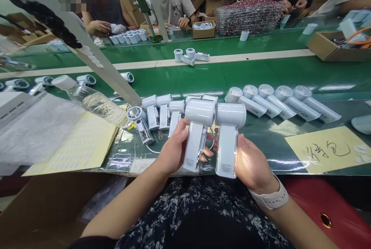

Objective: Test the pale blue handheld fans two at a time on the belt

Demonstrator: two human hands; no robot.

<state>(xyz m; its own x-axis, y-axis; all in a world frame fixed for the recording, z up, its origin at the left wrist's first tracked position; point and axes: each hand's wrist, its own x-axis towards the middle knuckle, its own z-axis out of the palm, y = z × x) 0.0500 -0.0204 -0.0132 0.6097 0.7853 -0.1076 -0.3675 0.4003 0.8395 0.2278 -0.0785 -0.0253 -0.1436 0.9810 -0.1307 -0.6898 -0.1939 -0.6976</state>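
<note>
My left hand (174, 150) grips a white handheld fan (198, 133) by its handle, held upright over the table's near edge. My right hand (252, 162) holds a second white handheld fan (228, 137) the same way, side by side with the first, their round heads touching. Behind them several more white fans (162, 112) lie in a loose cluster on the table. To the right, a neat row of fans (284, 104) lies with lettered handles pointing toward me.
A clear plastic bottle (92, 102) lies tilted at left over a yellow sticker sheet (84, 144). A yellow handwritten note (324, 150) lies at right. The green conveyor belt (261, 75) carries a few fans (188, 56). Other people work across it beside cardboard boxes (333, 46).
</note>
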